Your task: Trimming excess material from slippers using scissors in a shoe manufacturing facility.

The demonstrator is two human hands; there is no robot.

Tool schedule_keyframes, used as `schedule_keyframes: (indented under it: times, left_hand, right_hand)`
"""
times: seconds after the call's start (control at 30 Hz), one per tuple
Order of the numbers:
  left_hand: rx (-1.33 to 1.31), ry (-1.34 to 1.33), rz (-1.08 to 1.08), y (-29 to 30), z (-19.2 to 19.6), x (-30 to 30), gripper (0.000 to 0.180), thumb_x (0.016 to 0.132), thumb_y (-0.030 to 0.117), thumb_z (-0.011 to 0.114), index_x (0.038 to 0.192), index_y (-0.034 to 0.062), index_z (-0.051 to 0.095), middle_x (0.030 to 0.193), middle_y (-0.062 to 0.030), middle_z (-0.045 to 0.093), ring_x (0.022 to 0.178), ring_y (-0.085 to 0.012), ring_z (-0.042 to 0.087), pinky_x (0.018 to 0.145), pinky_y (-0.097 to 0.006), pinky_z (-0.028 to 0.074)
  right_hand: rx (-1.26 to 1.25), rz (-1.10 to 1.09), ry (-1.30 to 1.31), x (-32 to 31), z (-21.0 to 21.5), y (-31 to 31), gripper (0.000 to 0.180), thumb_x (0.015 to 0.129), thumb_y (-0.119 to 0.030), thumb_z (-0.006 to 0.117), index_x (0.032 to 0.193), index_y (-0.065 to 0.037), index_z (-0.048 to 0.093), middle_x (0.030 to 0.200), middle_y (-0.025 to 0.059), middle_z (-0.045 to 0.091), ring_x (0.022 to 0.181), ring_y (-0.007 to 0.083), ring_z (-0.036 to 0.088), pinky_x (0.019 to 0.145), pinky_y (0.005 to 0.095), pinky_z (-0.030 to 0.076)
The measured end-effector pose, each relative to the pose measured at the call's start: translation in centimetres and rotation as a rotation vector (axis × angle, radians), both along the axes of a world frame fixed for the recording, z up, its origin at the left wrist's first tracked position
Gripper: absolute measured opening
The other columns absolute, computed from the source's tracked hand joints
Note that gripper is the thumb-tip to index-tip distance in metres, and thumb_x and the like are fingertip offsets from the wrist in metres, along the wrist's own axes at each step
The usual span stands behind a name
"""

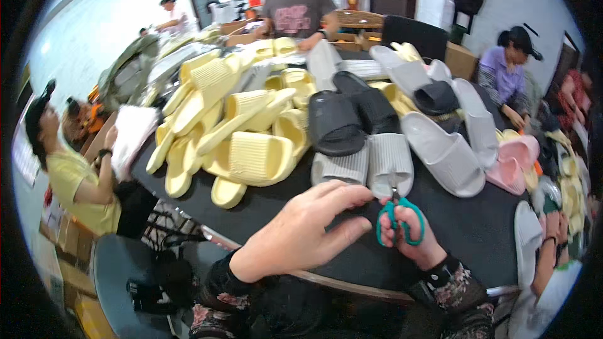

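In my right hand [414,233] is a pair of scissors [409,206] with teal handles, fingers wrapped through the loops. The blades point away from me, over a pair of grey ribbed slippers [391,154] on the black table. My left hand [308,226] hovers over the table's near edge, fingers stretched out and thumb apart, with nothing in it. Its fingertips come close to the grey pair and the scissors. Behind the grey pair lie black slippers [336,122]. A large heap of yellow slippers [251,157] is to the left.
More grey slippers [443,154] and a pink pair [512,166] lie to the right. Across the black table [468,232] stands a person in a dark shirt [298,9]. Other people work at left and right. A grey chair [116,282] is at lower left.
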State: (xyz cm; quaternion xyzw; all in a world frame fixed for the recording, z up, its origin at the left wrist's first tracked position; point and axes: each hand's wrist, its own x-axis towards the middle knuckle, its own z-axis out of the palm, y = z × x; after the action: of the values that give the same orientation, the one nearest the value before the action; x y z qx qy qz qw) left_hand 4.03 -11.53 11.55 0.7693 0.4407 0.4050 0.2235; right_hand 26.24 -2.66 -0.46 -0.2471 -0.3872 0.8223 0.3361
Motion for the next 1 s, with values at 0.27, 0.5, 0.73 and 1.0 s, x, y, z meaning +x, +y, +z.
schedule_keyframes:
  times: [0.27, 0.5, 0.73, 1.0]
  left_hand:
    - [-0.195, 0.194, 0.250, 10.7, -7.2, 0.1, 0.032, 0.085, 0.027, 0.060, 0.095, -0.0035, 0.059, 0.080, -0.0246, 0.061, 0.080, -0.0398, 0.061, 0.070, -0.043, 0.048]
    - [0.045, 0.380, 0.417, 17.7, -7.7, -2.8, 0.047, 0.088, 0.032, 0.057, 0.116, -0.0051, 0.053, 0.112, -0.0259, 0.058, 0.107, -0.0374, 0.055, 0.089, -0.041, 0.043]
    - [-0.269, 0.428, 0.244, 21.0, -7.9, -1.8, 0.045, 0.085, 0.034, 0.059, 0.112, -0.0013, 0.057, 0.086, -0.0253, 0.063, 0.084, -0.0379, 0.063, 0.073, -0.043, 0.048]
    - [-0.271, 0.383, 0.092, 19.2, -6.5, 0.3, 0.045, 0.081, 0.030, 0.065, 0.111, -0.0024, 0.057, 0.080, -0.0162, 0.065, 0.074, -0.0227, 0.063, 0.068, -0.035, 0.048]
  right_hand:
    - [-0.076, 0.001, 0.045, 0.3, 0.6, 0.3, 0.034, 0.090, -0.022, 0.052, 0.118, -0.002, 0.045, 0.076, 0.0054, 0.054, 0.060, 0.0129, 0.053, 0.050, 0.0280, 0.044]
    - [-0.092, 0.032, 0.082, 0.3, 0.6, 0.4, 0.035, 0.089, -0.022, 0.054, 0.115, 0.000, 0.045, 0.074, 0.0058, 0.055, 0.059, 0.0125, 0.053, 0.047, 0.0272, 0.044]
    - [-0.081, 0.014, 0.084, 0.7, 0.0, 0.8, 0.035, 0.090, -0.024, 0.054, 0.115, -0.001, 0.045, 0.074, 0.0050, 0.055, 0.057, 0.0114, 0.052, 0.046, 0.0259, 0.044]
    - [0.052, -0.206, 0.183, 0.9, 0.1, 1.4, 0.034, 0.086, -0.018, 0.057, 0.114, -0.001, 0.046, 0.074, 0.0056, 0.056, 0.059, 0.0126, 0.055, 0.046, 0.0250, 0.045]
